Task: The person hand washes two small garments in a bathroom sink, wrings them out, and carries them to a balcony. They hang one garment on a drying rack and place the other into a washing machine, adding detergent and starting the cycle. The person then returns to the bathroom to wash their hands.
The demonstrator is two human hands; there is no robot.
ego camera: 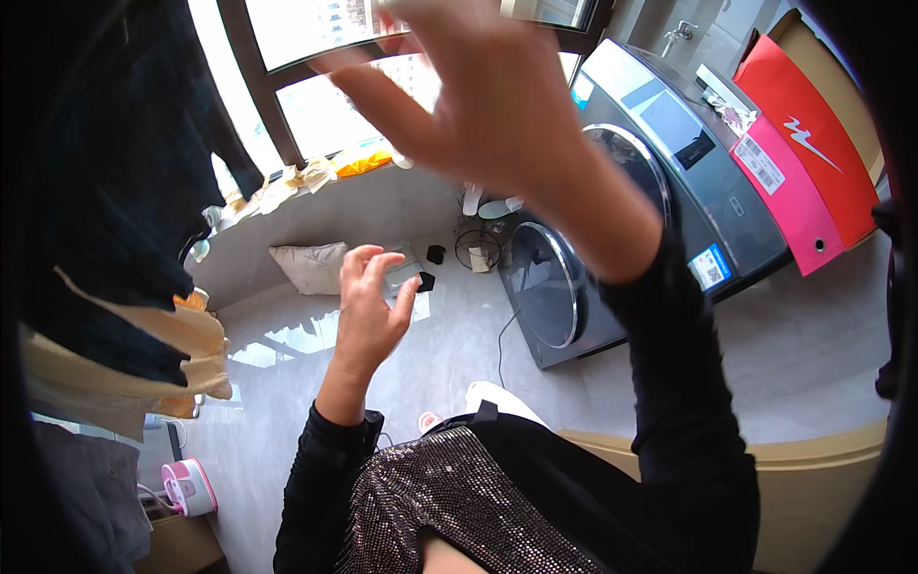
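Observation:
My left hand is held up in front of my body, its fingers curled and apart with nothing between them. Behind it on the floor are a pale cushion and small black items. My right hand is raised high before the window, blurred and partly cut off by the top edge. Its thumb stands away from the fingers, and I see nothing in it. Beyond my right forearm is a dark laundry machine with a round lower door.
Dark clothes and beige cloth hang at the left. A red box and a pink box panel rest on the machine. A wire basket and a power cord are near it. A pink-white appliance stands lower left.

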